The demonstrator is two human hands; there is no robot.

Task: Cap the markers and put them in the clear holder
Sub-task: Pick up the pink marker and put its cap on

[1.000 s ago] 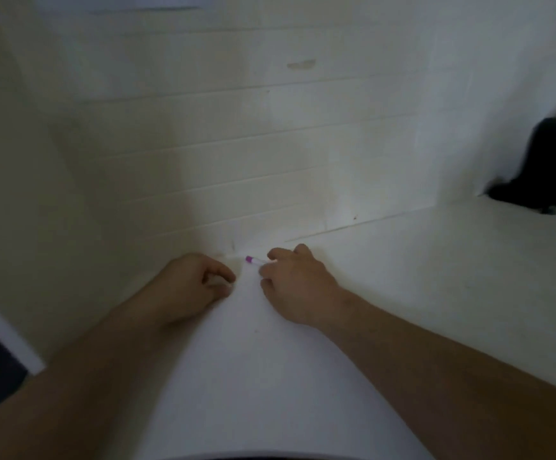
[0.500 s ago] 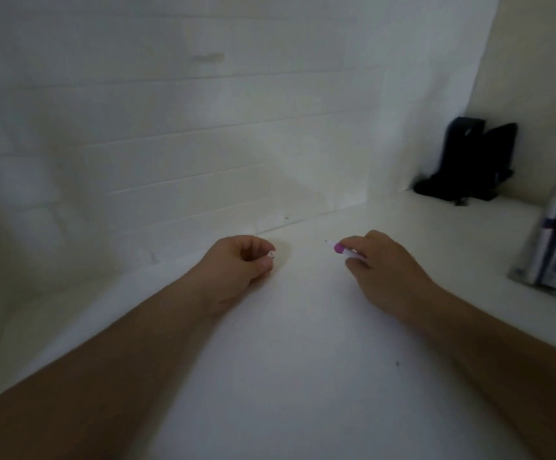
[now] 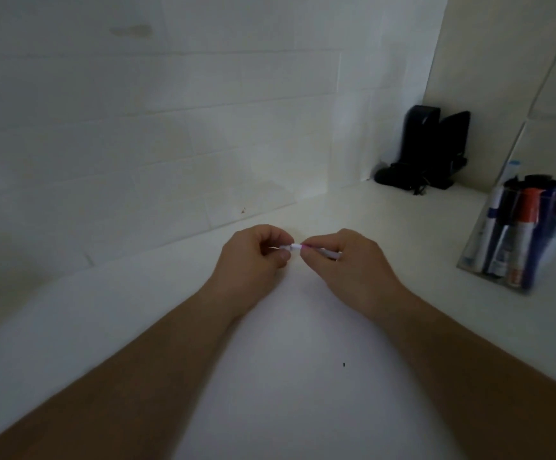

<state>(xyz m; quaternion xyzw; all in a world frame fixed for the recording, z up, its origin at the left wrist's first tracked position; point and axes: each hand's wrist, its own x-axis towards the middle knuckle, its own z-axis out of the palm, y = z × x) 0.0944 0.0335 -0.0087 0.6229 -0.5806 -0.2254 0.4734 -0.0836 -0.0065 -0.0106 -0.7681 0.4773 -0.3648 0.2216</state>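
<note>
My left hand (image 3: 253, 257) pinches a small white cap (image 3: 289, 247) between thumb and fingers. A thin white marker (image 3: 324, 252) with a pink end is gripped in my right hand (image 3: 349, 260), its tip pointing left. Cap and marker tip meet between the two hands, just above the white table. The clear holder (image 3: 489, 260) stands at the right edge of the table, with several capped markers (image 3: 524, 227) upright in it. Most of the marker's body is hidden inside my right fist.
A black stand-like object (image 3: 432, 151) sits in the back right corner against the wall. A white tiled wall (image 3: 170, 127) runs along the back of the white table (image 3: 286, 376). A tiny dark speck (image 3: 344, 364) lies on the table near my right forearm.
My hands have come together: the left brought the cap rightward and the right brought the marker leftward until they met. The view swung right, showing more of the holder.
</note>
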